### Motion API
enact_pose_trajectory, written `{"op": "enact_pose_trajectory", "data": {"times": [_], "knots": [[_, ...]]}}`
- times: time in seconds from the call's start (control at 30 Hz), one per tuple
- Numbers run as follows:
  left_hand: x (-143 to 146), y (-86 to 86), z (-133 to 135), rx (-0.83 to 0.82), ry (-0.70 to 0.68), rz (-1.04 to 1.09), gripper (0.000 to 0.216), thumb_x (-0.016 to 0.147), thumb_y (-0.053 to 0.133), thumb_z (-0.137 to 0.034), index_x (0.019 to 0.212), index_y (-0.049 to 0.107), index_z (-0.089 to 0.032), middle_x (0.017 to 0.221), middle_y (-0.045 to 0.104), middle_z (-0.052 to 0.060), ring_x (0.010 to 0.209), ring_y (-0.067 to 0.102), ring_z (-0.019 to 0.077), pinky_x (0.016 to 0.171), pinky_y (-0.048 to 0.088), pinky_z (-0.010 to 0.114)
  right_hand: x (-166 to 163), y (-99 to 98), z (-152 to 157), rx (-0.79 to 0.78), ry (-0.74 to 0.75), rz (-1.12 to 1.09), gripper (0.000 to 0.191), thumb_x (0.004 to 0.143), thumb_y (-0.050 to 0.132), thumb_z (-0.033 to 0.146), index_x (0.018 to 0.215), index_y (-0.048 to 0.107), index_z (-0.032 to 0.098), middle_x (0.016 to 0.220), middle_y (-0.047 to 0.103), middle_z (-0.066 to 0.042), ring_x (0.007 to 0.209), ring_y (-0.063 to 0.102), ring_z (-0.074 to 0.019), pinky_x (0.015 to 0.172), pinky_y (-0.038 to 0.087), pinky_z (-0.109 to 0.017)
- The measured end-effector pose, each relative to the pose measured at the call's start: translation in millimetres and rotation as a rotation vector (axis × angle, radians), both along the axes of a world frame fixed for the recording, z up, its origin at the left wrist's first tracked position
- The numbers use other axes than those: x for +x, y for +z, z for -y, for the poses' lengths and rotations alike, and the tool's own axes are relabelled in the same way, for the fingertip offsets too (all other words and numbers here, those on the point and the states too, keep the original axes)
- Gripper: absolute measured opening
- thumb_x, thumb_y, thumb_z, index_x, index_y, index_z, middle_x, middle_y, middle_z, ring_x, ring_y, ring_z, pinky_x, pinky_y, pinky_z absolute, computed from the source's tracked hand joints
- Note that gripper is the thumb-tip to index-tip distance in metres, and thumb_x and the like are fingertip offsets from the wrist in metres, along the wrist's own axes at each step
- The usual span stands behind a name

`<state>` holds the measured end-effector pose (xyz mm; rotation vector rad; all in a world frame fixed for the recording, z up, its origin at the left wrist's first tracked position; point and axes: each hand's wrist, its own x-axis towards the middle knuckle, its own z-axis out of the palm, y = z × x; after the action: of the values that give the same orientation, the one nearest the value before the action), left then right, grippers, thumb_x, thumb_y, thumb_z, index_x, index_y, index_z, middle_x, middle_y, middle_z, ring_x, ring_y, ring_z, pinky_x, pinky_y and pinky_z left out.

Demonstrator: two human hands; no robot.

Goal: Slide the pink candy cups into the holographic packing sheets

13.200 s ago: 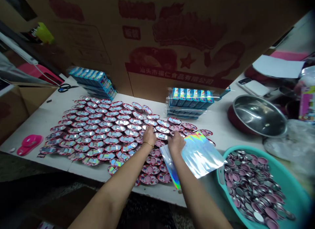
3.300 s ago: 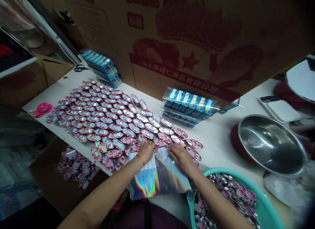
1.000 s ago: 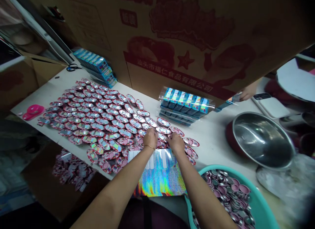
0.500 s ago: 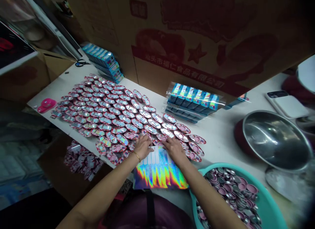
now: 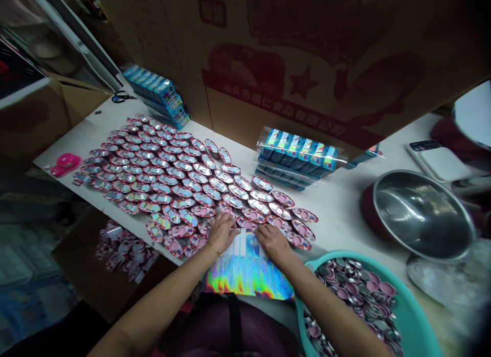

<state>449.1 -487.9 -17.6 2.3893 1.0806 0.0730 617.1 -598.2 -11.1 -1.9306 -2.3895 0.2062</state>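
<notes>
A shiny rainbow holographic sticker sheet [image 5: 249,275] lies at the table's front edge, with pale bare strips near its top. My left hand [image 5: 222,233] is at the sheet's upper left edge, fingers bent and closed against it, thumb pointing right. Across from it, my right hand [image 5: 273,242] rests on the upper right edge with curled fingers. Any small sticker between the fingertips is too small to make out. Just beyond the hands stand rows of oval red-and-white packs [image 5: 199,185]. Many carry a silvery sticker; nearer ones such as the pink-centred pack [image 5: 255,215] show none.
At the right are a teal basin [image 5: 416,316] of small round tins, a steel bowl [image 5: 422,214] and a white scale [image 5: 441,162]. Blue boxes [image 5: 299,155] stand against a large carton [image 5: 238,111]. A pink tape dispenser [image 5: 66,164] and scissors [image 5: 121,96] lie left.
The view has shifted slightly. My right hand has turned a little, its fingers lying further over the sheet's top edge; my left hand stays nearly in place. The sheet's colours have changed with the light.
</notes>
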Motion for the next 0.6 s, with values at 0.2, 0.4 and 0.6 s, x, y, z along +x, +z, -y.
{"op": "enact_pose_trajectory", "data": {"times": [0.2,0.4,0.6], "knots": [[0.7,0.8,-0.1,0.003,-0.021,0.005,0.013,0.071,0.061,-0.032,0.075,0.057,-0.019,0.092,0.052,0.002,0.090,0.043,0.0191,0.074,0.031,0.032,-2.1,29.5,-1.4,-0.008,-0.361,-0.512,0.017,0.084,0.043,0.018,0.078,0.058,0.016,0.077,0.057,-0.005,0.073,0.051,-0.0152,0.067,0.040,-0.026],[0.2,0.7,-3.0,-0.037,-0.023,0.021,0.014,0.070,0.062,-0.032,0.074,0.058,-0.019,0.091,0.053,0.003,0.091,0.043,0.0195,0.076,0.031,0.032,-0.3,31.7,-13.5,0.062,-0.375,-0.483,0.020,0.085,0.044,0.025,0.094,0.060,0.019,0.091,0.059,-0.007,0.084,0.051,-0.0183,0.073,0.040,-0.030],[-0.4,-0.2,-2.6,-0.056,0.014,0.081,0.015,0.076,0.055,-0.033,0.072,0.058,-0.019,0.090,0.053,0.003,0.090,0.044,0.0190,0.075,0.032,0.032,-12.6,-9.7,-2.3,0.002,-0.126,-0.012,0.034,0.082,0.044,0.010,0.114,0.052,0.016,0.110,0.055,-0.011,0.090,0.047,-0.0224,0.075,0.039,-0.034]]}}
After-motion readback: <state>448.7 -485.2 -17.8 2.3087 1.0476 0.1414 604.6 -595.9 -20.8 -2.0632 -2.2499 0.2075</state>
